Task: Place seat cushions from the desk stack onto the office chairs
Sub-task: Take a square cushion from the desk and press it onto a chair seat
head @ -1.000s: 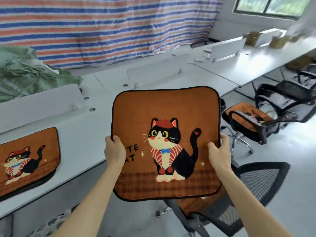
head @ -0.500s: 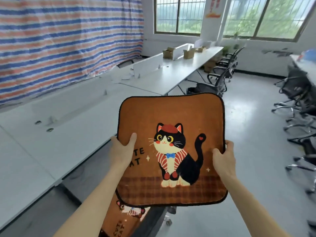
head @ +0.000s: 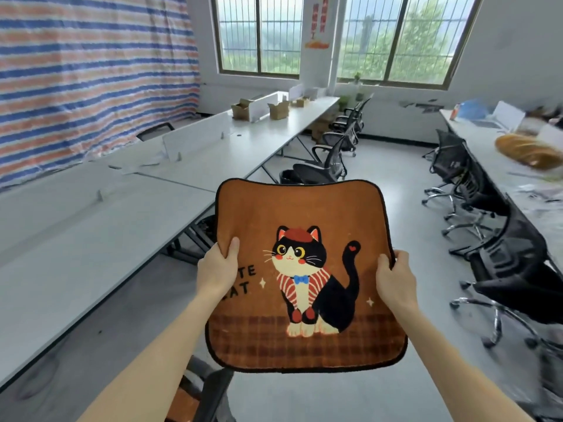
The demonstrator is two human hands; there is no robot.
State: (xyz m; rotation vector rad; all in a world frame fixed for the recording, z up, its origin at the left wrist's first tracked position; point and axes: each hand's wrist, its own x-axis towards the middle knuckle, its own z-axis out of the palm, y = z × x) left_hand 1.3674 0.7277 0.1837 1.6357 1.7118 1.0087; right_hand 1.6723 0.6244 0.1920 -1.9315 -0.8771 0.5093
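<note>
An orange seat cushion (head: 304, 214) with a black-and-white cat print hangs in the air in front of me, face up toward the camera. My left hand (head: 217, 268) grips its left edge with the thumb on top. My right hand (head: 394, 278) grips the right edge the same way. Beyond the cushion's top edge stands a black mesh office chair (head: 320, 170) beside the long white desk (head: 91, 226). Under the cushion's lower left corner, part of another black chair (head: 210, 391) shows with an orange patch on it.
More black office chairs (head: 350, 129) line the white desk further back, and several chairs (head: 493, 239) stand along a second desk (head: 487, 147) on the right. Cardboard boxes (head: 278, 109) sit on the far desk. A grey floor aisle (head: 396, 184) runs between the rows.
The view has swung right, away from the cushion stack and first chairs, toward the aisle and windows. Both hands keep their grip on the cushion.
</note>
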